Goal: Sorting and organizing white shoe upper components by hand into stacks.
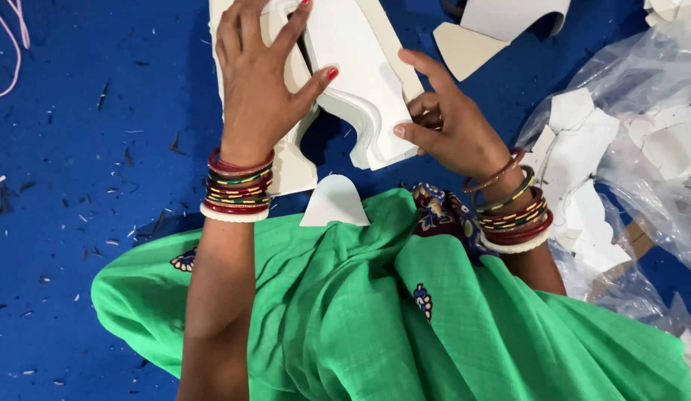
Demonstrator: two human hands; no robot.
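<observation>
Head view: white cutouts (360,82) are pressed flat by the spread left hand (260,82) and pinched by the right hand (449,126); edges should be kept lined up.

A stack of white curved cut foam sheets (360,89) lay on the blue mat floor (100,148), under both hands. A small white arched piece (334,202) sat nearer, and a clear plastic bag of white offcuts (628,148) lay right.
</observation>
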